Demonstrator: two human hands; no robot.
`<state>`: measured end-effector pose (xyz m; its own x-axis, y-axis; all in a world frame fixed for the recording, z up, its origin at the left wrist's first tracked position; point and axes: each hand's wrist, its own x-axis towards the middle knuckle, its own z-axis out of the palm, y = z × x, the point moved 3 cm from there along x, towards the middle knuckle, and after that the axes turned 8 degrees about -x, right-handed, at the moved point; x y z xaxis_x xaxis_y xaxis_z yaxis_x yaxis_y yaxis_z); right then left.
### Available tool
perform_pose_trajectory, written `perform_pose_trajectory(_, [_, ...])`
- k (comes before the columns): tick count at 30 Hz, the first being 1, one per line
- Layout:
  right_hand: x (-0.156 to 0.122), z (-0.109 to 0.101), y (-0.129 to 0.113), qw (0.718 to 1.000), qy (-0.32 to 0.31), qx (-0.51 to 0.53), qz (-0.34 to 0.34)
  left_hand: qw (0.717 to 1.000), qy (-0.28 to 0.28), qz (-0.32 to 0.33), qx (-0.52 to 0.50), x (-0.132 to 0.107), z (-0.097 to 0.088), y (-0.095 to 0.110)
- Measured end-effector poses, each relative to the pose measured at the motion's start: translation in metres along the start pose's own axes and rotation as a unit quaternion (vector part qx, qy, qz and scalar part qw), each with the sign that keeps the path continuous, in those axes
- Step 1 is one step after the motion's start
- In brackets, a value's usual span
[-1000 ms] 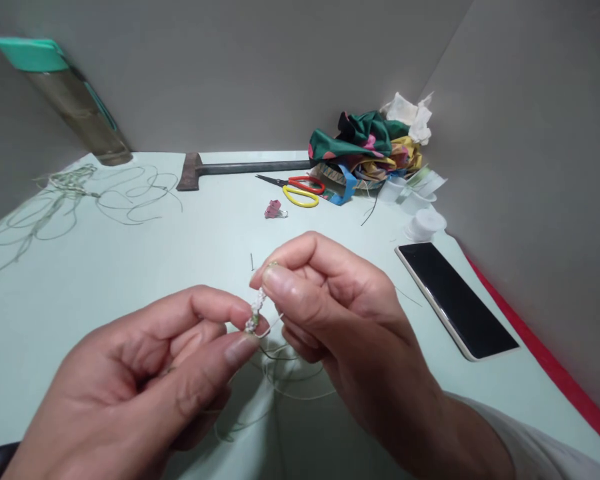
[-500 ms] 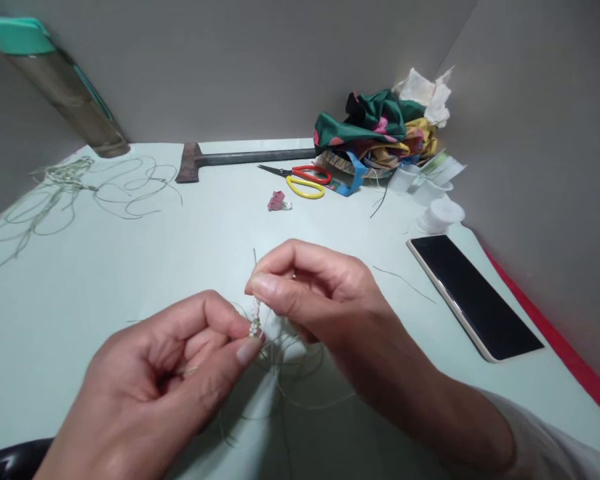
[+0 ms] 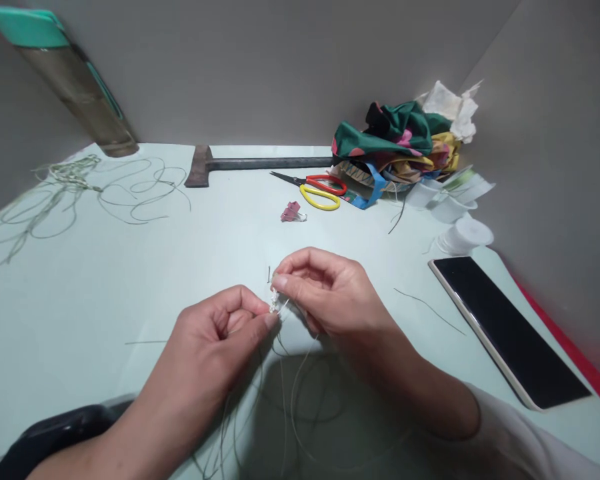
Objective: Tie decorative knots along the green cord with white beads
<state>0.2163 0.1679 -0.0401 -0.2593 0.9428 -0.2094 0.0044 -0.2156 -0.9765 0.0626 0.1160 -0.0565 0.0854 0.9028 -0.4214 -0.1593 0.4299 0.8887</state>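
Note:
A short strip of small white and pale pink beads or knots (image 3: 274, 300), too small to make out fully, stretches between my two hands. My left hand (image 3: 225, 327) pinches its lower end between thumb and forefinger. Higher up and to the right, my right hand (image 3: 325, 287) has its thumb and forefinger closed on the upper end. A dark thread end (image 3: 269, 273) sticks up just above the right fingertips. Long thin pale cords (image 3: 284, 400) trail down from the strip toward the table's near edge. Both palms and the curled lower fingers are partly hidden.
Behind the hands lie a pink binder clip (image 3: 291, 212), scissors (image 3: 320, 190) and a hammer (image 3: 200, 167). A cord bundle (image 3: 75, 177) and bottle (image 3: 75, 93) are at left. Rightward are a phone (image 3: 505, 327), white spool (image 3: 465, 235), loose thread (image 3: 427, 308) and cloth heap (image 3: 405, 133).
The camera view has shifted and pulled back, so the hands look smaller. My right fingertips have come nearer the left ones, and more trailing cord shows below.

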Motion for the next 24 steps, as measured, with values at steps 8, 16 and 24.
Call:
perform_pose_trajectory(8, [0.015, 0.002, -0.002, 0.998, 0.009, -0.06, 0.001, 0.999, 0.011, -0.027, -0.024, 0.01, -0.005, 0.001])
perform_pose_trajectory(16, [0.021, 0.004, 0.001, 0.987, 0.028, -0.146, -0.052, 1.0, 0.009, -0.019, 0.008, 0.014, -0.008, 0.002])
perform_pose_trajectory(24, [0.013, -0.002, -0.006, 0.943, -0.02, -0.321, -0.088, 0.996, -0.012, -0.031, 0.079, 0.017, -0.002, 0.015])
